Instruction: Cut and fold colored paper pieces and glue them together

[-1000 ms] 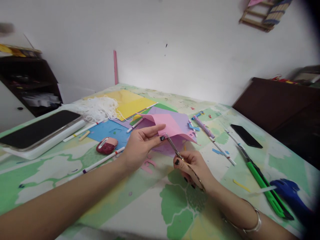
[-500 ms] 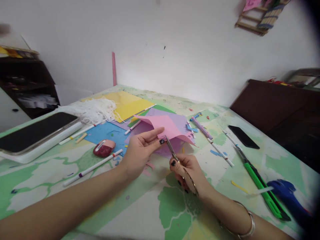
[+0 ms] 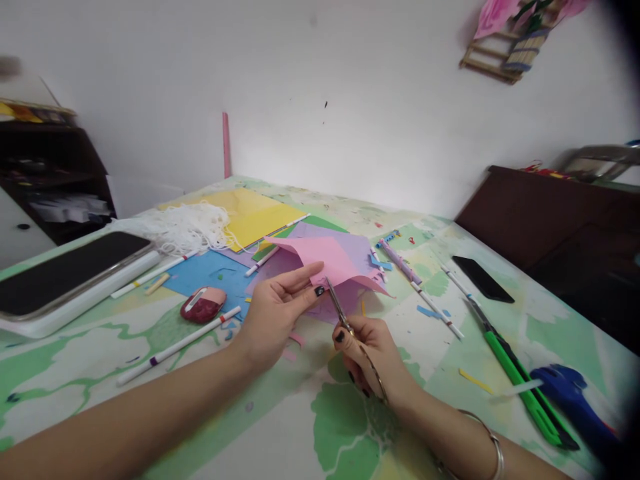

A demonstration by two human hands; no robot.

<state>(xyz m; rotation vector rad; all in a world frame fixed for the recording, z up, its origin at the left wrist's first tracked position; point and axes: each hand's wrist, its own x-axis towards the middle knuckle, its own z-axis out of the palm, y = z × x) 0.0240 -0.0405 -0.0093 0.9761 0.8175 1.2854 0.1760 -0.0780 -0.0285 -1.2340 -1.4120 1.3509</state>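
Observation:
Between thumb and fingers, my left hand (image 3: pixel 280 310) pinches the near corner of a pink paper sheet (image 3: pixel 327 257), raised over the table. My right hand (image 3: pixel 373 357) grips a pair of scissors (image 3: pixel 337 303), fingers around the handles. The blade tips meet the sheet's edge just right of my left thumb. Under it lie purple sheets (image 3: pixel 300 233) and a blue sheet (image 3: pixel 205 270). Small pink scraps (image 3: pixel 295 340) rest on the table below my left hand.
Left are a phone (image 3: pixel 70 270) on a white box, white yarn (image 3: pixel 185 227), a red case (image 3: pixel 203 304) and a marked white stick (image 3: pixel 180 345). Right are a green utility knife (image 3: pixel 525 387), a blue glue gun (image 3: pixel 570 400) and a black phone (image 3: pixel 483 279). Yellow sheet (image 3: pixel 250 210) lies behind.
The view has shifted slightly, so everything sits a bit lower and further left. Both hands keep their holds, and the scissors stay at the pink sheet's edge.

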